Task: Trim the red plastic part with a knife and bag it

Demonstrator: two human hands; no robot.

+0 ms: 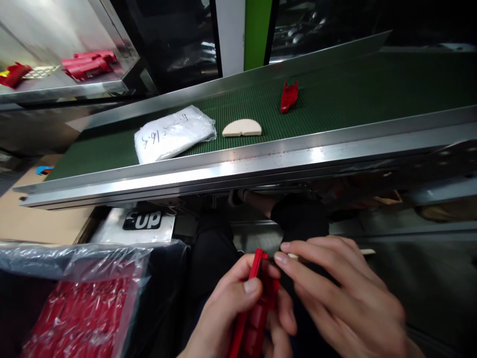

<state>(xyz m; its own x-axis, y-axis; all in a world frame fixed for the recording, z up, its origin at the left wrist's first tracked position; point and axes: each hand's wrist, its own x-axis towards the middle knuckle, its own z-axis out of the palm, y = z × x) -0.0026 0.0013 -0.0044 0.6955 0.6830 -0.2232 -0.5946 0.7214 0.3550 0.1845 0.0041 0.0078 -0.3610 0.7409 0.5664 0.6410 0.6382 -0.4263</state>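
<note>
Where left grip (227,306) curls, red part (256,318) lies inside.

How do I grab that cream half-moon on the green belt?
Probably from above: pinch the cream half-moon across its middle, from straight near edge to curved far edge. It seems to lie flat, with a white packet at its left.

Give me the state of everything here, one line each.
Red part, gripped in left hand
Pale stick, held in right hand, mostly hidden
White packet, plastic-wrapped, lying on belt
Pale half-disc, lying flat on belt
Small red piece, resting on belt
Clear bag, red pieces inside
Belt, can't tell if moving
</note>
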